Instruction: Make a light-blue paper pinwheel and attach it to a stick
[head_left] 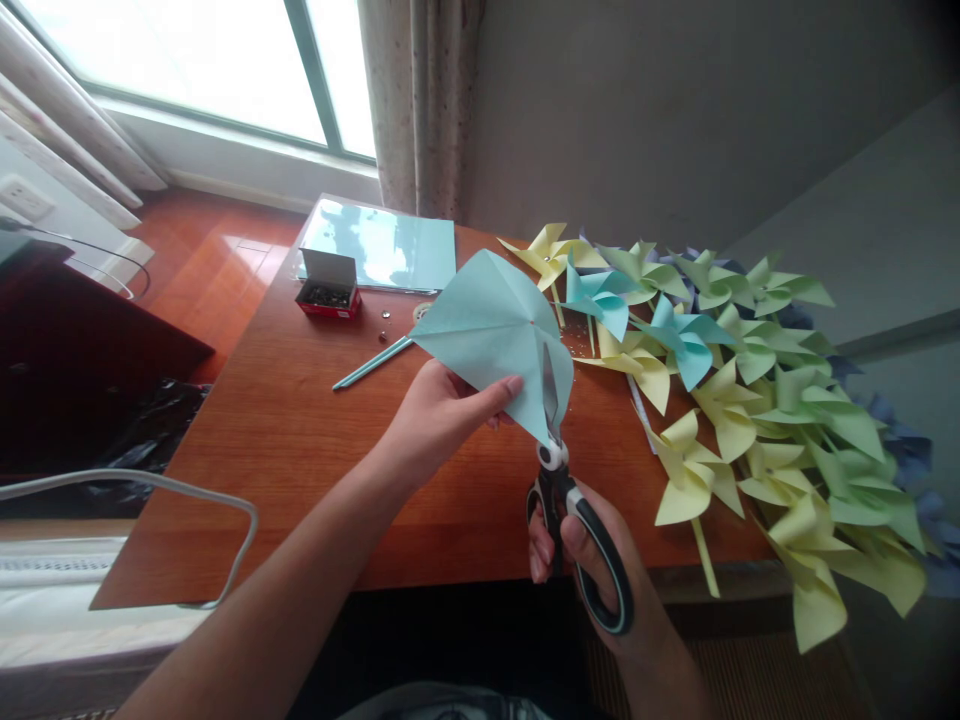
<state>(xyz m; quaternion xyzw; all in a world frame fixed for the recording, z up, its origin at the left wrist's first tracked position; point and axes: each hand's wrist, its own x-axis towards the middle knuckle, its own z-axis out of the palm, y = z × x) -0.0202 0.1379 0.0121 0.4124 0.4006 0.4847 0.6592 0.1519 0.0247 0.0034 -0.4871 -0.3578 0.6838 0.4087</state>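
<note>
Left forearm (304,575), lower left; light-blue paper (487,305), centre of frame, pinched by the left hand (448,405); scissors (553,457), lower centre, gripped by the right hand (596,578), a corner slit apparently being cut, a stop short of the middle seemingly required next.

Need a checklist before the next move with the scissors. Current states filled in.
1. Left hand holding blue paper: ok, thumb on top.
2. Right hand gripping scissors: ok.
3. Blades at the paper: ok.
4. Left thumb clear of blades: ok, apart.
5. Left fingers under the paper clear of blades: cannot tell, mostly hidden.
6. Small red box closed: not ok, flap up.
</note>
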